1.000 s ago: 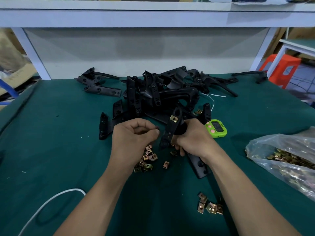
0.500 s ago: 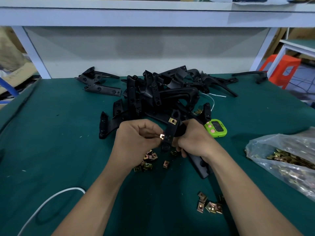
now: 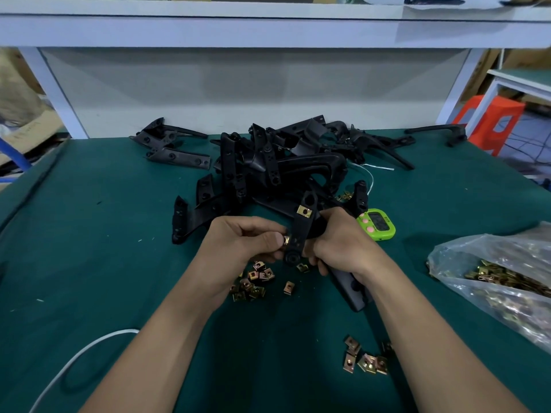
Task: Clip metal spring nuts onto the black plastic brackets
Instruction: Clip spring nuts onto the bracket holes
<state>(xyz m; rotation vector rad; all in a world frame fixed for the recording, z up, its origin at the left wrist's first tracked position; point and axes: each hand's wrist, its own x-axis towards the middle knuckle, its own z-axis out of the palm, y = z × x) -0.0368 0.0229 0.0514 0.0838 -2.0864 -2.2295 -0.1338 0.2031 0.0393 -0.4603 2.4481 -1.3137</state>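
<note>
With fingers (image 3: 269, 240) of the left hand (image 3: 238, 248) curled, pinched a nut (image 3: 286, 240) at the bracket (image 3: 301, 234) gripped by the right hand (image 3: 343, 248). Judged one clipped nut (image 3: 304, 211) done, heaped brackets (image 3: 268, 168) left.

Only hands and forearms are seen. Left hand (image 3: 241, 242) and right hand (image 3: 343, 248) are bare. Left forearm (image 3: 167, 338) and right forearm (image 3: 432, 338) are uncovered right down to the bottom frame edge. The thumbnail (image 3: 279, 240) on the left hand is seen trimmed short and rounded.
</note>
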